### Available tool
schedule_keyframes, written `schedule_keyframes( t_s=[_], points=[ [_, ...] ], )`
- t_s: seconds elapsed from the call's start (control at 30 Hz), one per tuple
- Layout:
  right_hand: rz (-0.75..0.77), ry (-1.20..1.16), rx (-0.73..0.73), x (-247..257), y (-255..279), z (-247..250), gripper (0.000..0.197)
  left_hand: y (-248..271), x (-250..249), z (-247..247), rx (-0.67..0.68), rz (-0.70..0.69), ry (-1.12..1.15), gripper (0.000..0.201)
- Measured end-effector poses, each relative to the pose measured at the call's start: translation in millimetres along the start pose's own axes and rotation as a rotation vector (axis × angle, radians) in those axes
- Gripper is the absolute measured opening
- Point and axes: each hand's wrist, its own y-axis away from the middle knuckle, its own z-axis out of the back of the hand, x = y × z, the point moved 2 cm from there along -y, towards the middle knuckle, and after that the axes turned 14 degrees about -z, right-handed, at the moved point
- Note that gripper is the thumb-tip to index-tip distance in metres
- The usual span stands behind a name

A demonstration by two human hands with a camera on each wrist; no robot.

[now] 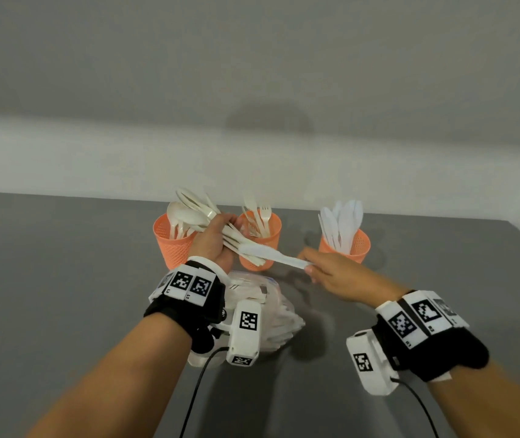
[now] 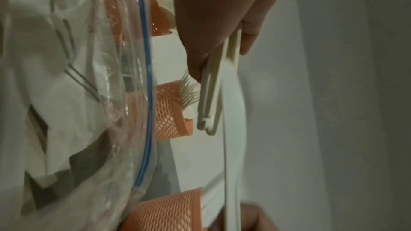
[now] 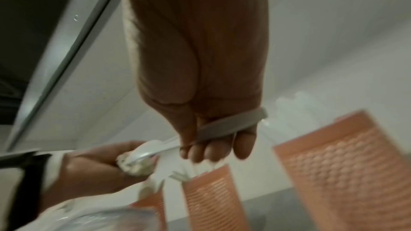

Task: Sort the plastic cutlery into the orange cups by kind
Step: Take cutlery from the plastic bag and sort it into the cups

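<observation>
Left hand (image 1: 217,238) grips a cutlery bundle (image 1: 201,216) at frame centre; right hand (image 1: 331,273) pinches a white knife (image 1: 271,254) by its handle; likely light, stiff, slippery

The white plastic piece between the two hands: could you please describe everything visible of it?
The long white plastic piece is slim, flat, whiter than the cream cutlery bundle. It lies nearly level above the grey table. The right hand pinches its handle end; its other end sits in the left hand's bundle. Blur hides its kind.

A bare recording setup, not a home — plain grey table (image 1: 62,279) against an unadorned white wall (image 1: 252,58).
</observation>
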Motion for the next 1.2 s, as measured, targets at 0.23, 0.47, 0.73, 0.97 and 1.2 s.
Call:
schedule_keyframes(
  t_s=[0.23, 0.47, 0.73, 0.97, 1.2],
  points=[
    [-0.06, -0.64, -0.482, -42.6, -11.8, 48.6, 0.023, 3.3, 1.2, -2.2, 0.178, 0.088, 0.003, 0.017],
    [-0.27, -0.606, -0.568, -62.6, -32.6, 41.1, 0.041, 19.5, 9.9, -13.3, 0.405, 0.159, -0.012, 0.018],
    [0.118, -0.38, -0.206, 31.3, -10.0, 12.7, 0.052, 21.8, 19.8, -26.5, 0.42, 0.04, -0.101, 0.011],
    [0.0, -0.544, 0.042, 45.4, -26.8, -17.1, 0.036, 23.8, 31.1, -27.5, 0.52, 0.024, -0.269, 0.054],
    [0.016, -1.271, 0.445, 41.4, -18.8, -14.6, 0.014, 25.4, 23.5, -21.0, 0.606, 0.067, -0.219, 0.053]
  ],
)
